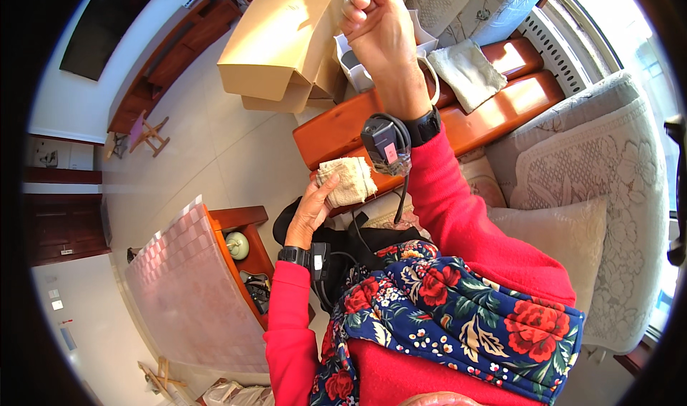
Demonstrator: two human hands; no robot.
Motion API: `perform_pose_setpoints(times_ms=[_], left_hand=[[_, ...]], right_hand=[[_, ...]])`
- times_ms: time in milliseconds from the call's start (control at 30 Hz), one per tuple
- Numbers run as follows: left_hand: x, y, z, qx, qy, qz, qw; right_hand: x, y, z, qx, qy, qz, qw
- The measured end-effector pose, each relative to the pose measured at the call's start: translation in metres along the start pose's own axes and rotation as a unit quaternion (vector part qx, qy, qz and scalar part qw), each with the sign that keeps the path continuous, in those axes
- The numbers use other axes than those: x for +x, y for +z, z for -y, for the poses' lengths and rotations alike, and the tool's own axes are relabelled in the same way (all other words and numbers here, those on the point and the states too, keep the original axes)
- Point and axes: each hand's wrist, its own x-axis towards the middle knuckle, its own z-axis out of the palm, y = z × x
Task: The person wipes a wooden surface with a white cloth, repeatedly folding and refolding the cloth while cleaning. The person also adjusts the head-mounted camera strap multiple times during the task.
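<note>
A folded beige cloth is in my left hand, the thumb on top and the fingers mostly hidden beneath. My right hand is stretched far forward, palm up, with its fingers curled at the upper edge of the picture. A thin grey rim shows by those fingers, but what it belongs to is cut off. Under the right forearm stands a white container with a pale curved strap, partly hidden. Beside it a light grey towel lies on the reddish wooden bench.
A large cardboard box stands ahead on the left. Grey patterned sofa cushions line the right side. To the left is a table with a checked pink cover and an open shelf. A small folding stool stands farther off.
</note>
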Motion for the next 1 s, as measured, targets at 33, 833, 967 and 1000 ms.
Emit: perform_pose_setpoints(times_ms=[33,833,967,1000], left_hand=[[0.001,0.001,-0.001,0.004,-0.008,-0.006,1.0],[0.003,0.001,0.004,0.037,0.027,-0.036,0.998],[0.002,0.003,0.004,0.042,0.029,-0.037,0.998],[0.001,0.003,0.004,0.041,0.026,-0.039,0.998]], right_hand=[[0.001,-0.003,0.0,0.001,-0.001,0.012,1.0],[-0.022,0.029,0.007,-0.276,-0.139,-0.019,0.951],[-0.04,0.046,0.013,-0.341,-0.233,0.055,0.909],[-0.042,0.052,0.014,-0.364,-0.268,0.089,0.888]])
